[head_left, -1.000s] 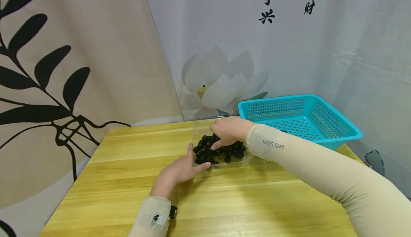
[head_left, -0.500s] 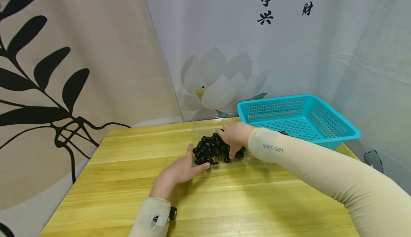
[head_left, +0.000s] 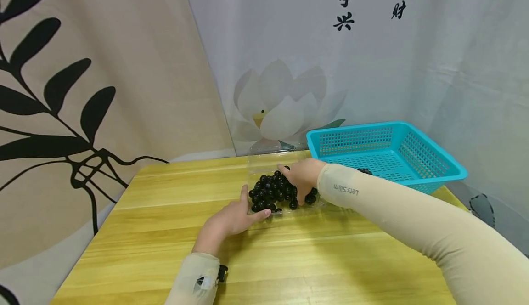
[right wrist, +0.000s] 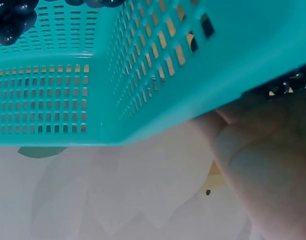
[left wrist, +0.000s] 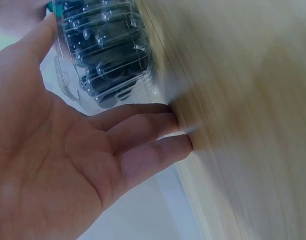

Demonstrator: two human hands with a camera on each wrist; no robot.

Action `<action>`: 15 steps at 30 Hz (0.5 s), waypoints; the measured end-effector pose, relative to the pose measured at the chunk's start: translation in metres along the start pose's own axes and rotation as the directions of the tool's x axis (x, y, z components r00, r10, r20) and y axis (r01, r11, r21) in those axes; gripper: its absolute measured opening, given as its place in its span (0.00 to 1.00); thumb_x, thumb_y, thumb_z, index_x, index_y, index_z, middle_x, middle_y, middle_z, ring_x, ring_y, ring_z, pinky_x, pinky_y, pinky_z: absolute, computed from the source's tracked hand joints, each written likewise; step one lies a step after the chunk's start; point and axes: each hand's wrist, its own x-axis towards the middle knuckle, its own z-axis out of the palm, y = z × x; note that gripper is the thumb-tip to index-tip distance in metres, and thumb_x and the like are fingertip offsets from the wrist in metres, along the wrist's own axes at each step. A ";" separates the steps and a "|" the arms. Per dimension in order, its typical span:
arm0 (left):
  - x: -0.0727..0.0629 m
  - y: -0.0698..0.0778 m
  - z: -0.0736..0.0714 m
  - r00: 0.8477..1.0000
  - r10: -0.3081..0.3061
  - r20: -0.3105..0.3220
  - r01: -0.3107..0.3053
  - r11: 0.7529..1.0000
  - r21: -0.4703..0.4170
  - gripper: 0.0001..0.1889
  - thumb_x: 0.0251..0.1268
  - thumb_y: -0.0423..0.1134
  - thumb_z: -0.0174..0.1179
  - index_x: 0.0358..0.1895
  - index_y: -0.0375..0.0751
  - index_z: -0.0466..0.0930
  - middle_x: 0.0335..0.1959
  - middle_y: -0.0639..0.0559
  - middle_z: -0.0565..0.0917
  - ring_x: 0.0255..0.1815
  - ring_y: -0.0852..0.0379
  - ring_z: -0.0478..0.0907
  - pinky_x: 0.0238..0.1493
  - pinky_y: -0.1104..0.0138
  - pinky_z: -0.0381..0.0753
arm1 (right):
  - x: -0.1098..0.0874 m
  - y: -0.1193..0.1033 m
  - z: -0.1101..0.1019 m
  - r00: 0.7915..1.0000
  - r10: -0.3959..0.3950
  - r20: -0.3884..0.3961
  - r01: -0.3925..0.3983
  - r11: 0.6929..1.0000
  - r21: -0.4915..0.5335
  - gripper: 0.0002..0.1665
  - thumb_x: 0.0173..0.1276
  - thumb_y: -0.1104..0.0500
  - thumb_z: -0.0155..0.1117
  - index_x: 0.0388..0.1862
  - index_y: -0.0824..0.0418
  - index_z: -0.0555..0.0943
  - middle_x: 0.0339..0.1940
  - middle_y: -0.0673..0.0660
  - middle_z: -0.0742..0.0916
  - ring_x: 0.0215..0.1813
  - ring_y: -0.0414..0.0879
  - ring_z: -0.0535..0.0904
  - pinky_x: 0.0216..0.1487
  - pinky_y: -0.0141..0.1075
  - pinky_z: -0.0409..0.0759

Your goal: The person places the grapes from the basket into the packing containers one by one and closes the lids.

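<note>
Dark, shiny grapes (head_left: 267,191) lie in a clear plastic box (head_left: 264,160) at the far middle of the table; its transparent lid stands up behind. At the box's near left corner rests my left hand (head_left: 229,220), thumb along the front and index finger along the left side. The left wrist view shows its other fingers (left wrist: 147,132) nearly straight beside the box. My right hand (head_left: 305,175) reaches into the right part of the box, thumb and fingers around grapes there. Its fingertips are partly hidden; in the right wrist view, the basket rim covers part of this hand (right wrist: 273,150).
A turquoise perforated basket (head_left: 448,172) stands right of the box at the table's back edge. Dark grapes (right wrist: 10,27) lie inside it, mostly hidden by my right arm in the head view. The wooden table (head_left: 165,217) meets a printed curtain (head_left: 281,34) at the back.
My right hand has moved right within the box, from the middle of the grapes to their right end, and its thumb now points down. The left hand has stayed put.
</note>
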 end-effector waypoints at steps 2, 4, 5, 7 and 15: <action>0.000 0.000 0.000 1.000 -0.001 -0.001 0.001 1.000 -0.002 0.65 0.71 0.77 0.54 0.87 0.39 0.24 0.70 0.34 0.82 0.54 0.42 0.89 0.65 0.44 0.84 | 0.003 0.001 0.001 1.000 0.006 0.012 -0.006 1.000 0.012 0.82 0.58 0.28 0.79 0.91 0.45 0.31 0.17 0.48 0.80 0.15 0.41 0.68 0.23 0.37 0.69; 0.000 0.000 -0.001 1.000 -0.001 -0.004 0.001 1.000 -0.009 0.64 0.71 0.76 0.54 0.87 0.39 0.25 0.69 0.35 0.83 0.53 0.43 0.89 0.65 0.44 0.83 | 0.006 0.002 0.001 1.000 0.010 0.018 -0.010 1.000 0.020 0.81 0.59 0.29 0.80 0.91 0.42 0.31 0.26 0.50 0.87 0.18 0.41 0.71 0.25 0.37 0.70; 0.000 0.001 -0.001 1.000 0.000 -0.005 0.000 1.000 -0.013 0.64 0.71 0.76 0.55 0.87 0.39 0.24 0.68 0.35 0.83 0.52 0.44 0.89 0.65 0.44 0.83 | 0.007 0.003 0.000 1.000 0.008 0.015 -0.008 1.000 0.026 0.80 0.59 0.30 0.80 0.91 0.41 0.32 0.35 0.51 0.90 0.19 0.42 0.73 0.26 0.38 0.72; 0.000 0.001 -0.001 1.000 -0.002 -0.006 0.002 1.000 -0.019 0.65 0.71 0.75 0.55 0.87 0.39 0.24 0.68 0.35 0.84 0.50 0.46 0.89 0.65 0.44 0.83 | 0.008 0.004 0.001 1.000 -0.005 0.006 0.004 1.000 0.023 0.78 0.60 0.31 0.80 0.91 0.41 0.35 0.53 0.55 0.90 0.24 0.43 0.77 0.29 0.38 0.75; 0.000 0.001 0.000 1.000 -0.003 -0.004 0.002 1.000 -0.019 0.66 0.70 0.76 0.55 0.87 0.38 0.24 0.62 0.36 0.87 0.40 0.52 0.87 0.61 0.46 0.85 | 0.008 0.002 0.001 0.998 -0.055 -0.021 0.055 0.998 -0.014 0.75 0.62 0.37 0.80 0.91 0.48 0.39 0.69 0.59 0.83 0.28 0.45 0.79 0.34 0.39 0.78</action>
